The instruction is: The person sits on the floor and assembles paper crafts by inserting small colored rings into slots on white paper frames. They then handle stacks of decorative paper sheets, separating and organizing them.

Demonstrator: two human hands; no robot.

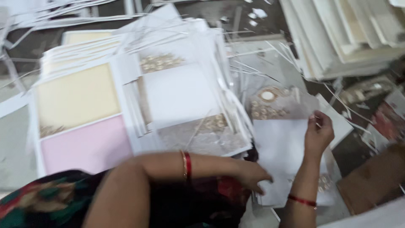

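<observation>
At lower rt, right hand [318,134] pinches white card [280,143]; left hand [249,175] open, flat on it.

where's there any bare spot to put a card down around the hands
Little bare room. A grey strip of floor lies left of the cream and pink sheets. A dark gap sits between the right hand and the brown board. The middle is crowded with card stacks and paper strips.
</observation>
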